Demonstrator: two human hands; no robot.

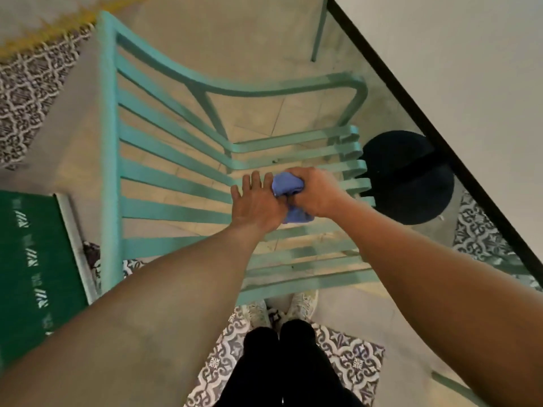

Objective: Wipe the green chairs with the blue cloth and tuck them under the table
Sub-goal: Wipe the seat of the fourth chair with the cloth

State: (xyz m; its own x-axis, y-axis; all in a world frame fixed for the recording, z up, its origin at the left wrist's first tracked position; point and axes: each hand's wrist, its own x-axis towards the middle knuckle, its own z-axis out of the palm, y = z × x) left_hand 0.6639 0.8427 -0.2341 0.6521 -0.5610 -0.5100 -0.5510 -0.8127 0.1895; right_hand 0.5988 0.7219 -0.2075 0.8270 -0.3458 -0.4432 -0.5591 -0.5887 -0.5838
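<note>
A green slatted chair (164,171) stands right below me, its backrest to the left and its seat slats running toward the right. The blue cloth (289,188) is bunched on the seat slats, and my right hand (316,192) is shut around it. My left hand (254,201) lies flat beside it with fingers spread, pressing on the slats and touching the cloth's edge. The glass table (411,118) with a black rim lies to the right, its edge over the chair's front. Another green chair leg (318,30) shows through the glass.
A round black table base (408,177) shows under the glass. A green mat (32,259) lies at the left. Patterned floor tiles (352,356) sit around my feet (302,304), which stand just behind the chair.
</note>
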